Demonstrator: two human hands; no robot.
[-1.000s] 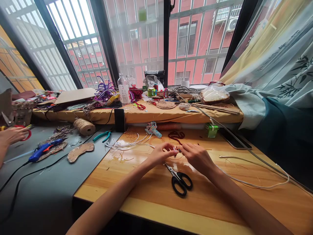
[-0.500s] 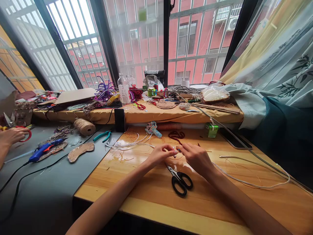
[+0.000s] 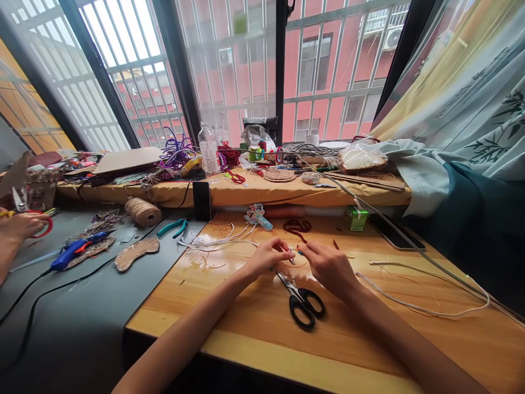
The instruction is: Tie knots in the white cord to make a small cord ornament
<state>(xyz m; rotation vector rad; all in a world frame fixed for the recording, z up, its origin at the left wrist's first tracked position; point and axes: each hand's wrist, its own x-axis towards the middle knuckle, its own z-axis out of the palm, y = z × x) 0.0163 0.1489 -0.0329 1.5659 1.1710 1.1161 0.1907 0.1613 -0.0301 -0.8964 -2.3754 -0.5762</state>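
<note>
My left hand (image 3: 264, 259) is closed in a pinch on a small whitish piece (image 3: 292, 256), too small to name. Just to its right, my right hand (image 3: 331, 267) has its fingers pressed together over something small with a bluish bit showing; the fingers hide most of it. A dark red cord (image 3: 296, 225) curls on the wooden table behind and runs down towards my right fingertips; whether they grip it I cannot tell. Black-handled scissors (image 3: 305, 306) lie slightly parted below and between my hands. White cords (image 3: 217, 244) stretch out left of my left hand.
At far left, another person's hand (image 3: 20, 232) is by red-handled scissors (image 3: 46, 227). A blue glue gun (image 3: 74, 253), twine spool (image 3: 141, 212), teal pliers (image 3: 174, 226) and curved cardboard piece (image 3: 136, 255) lie on the grey surface. A green carton (image 3: 357, 219) and phone (image 3: 397, 232) sit right.
My hands have parted slightly at the fingertips, and the small coloured piece between them is now mostly covered by my right fingers. The view has shifted a little.
</note>
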